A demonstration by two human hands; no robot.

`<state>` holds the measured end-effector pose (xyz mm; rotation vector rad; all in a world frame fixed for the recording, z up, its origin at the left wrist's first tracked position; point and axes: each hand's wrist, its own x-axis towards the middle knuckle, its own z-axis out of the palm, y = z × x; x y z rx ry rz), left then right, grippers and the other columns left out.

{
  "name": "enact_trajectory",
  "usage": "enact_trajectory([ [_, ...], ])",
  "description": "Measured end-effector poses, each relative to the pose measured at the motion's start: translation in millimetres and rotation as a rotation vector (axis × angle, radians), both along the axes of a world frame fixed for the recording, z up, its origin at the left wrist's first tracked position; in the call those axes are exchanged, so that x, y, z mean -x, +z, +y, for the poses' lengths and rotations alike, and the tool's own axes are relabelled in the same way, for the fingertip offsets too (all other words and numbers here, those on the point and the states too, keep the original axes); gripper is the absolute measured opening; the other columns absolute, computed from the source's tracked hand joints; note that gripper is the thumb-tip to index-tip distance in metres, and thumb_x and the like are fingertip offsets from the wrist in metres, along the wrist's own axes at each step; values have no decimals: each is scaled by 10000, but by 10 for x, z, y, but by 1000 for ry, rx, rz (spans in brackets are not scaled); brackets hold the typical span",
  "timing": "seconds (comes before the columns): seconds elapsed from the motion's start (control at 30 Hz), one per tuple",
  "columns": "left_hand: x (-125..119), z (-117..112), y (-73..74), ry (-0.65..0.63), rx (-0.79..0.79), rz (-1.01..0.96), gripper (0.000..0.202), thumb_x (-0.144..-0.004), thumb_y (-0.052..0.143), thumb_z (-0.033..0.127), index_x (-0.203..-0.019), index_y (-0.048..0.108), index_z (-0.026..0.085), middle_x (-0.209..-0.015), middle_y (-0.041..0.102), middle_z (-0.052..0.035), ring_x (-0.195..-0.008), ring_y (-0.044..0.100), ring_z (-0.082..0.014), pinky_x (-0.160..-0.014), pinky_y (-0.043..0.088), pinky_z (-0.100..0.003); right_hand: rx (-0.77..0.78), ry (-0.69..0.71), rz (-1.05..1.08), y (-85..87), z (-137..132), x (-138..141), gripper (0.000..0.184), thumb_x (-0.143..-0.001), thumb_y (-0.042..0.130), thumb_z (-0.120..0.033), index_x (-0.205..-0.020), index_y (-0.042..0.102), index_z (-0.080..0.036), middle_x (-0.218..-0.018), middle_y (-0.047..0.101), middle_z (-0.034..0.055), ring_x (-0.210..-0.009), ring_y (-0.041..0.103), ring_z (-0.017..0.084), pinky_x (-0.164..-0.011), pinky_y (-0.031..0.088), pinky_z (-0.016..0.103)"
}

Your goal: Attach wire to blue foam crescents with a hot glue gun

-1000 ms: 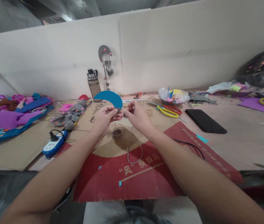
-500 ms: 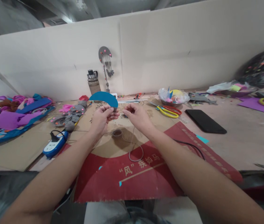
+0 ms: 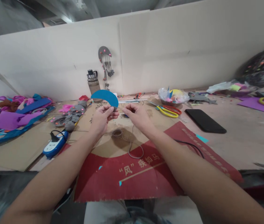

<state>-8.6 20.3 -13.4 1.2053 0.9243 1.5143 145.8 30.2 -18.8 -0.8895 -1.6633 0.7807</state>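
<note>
My left hand (image 3: 102,119) pinches the lower tip of a blue crescent-shaped felt piece (image 3: 105,95), held up above the cardboard. My right hand (image 3: 137,115) is closed in a pinch just to the right, on a thin cord (image 3: 133,137) that hangs down and loops on the red and tan cardboard sheet (image 3: 145,174). A small spool of cord (image 3: 117,133) sits on the cardboard below both hands.
Yellow and orange scissors (image 3: 169,110), a black phone (image 3: 204,120) and a bowl of scraps (image 3: 173,95) lie to the right. A blue power strip (image 3: 53,145), grey felt pieces (image 3: 71,115) and purple and blue felt (image 3: 12,118) lie left. A bottle (image 3: 93,81) stands at the wall.
My hands have drawn slightly apart, the right one moving right with the cord. The blue crescent has shifted a little left and lower.
</note>
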Motion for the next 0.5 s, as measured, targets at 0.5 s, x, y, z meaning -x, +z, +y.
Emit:
enact_trajectory([
  [0.5, 130, 109, -14, 203, -169, -16, 197, -716, 676, 201, -836, 533, 138, -734, 662, -30, -677, 668, -130, -692, 547, -277, 76, -404, -910, -200, 277, -366, 224, -730, 630, -363, -670, 601, -150, -717, 621, 175, -746, 593, 270, -664, 399, 358],
])
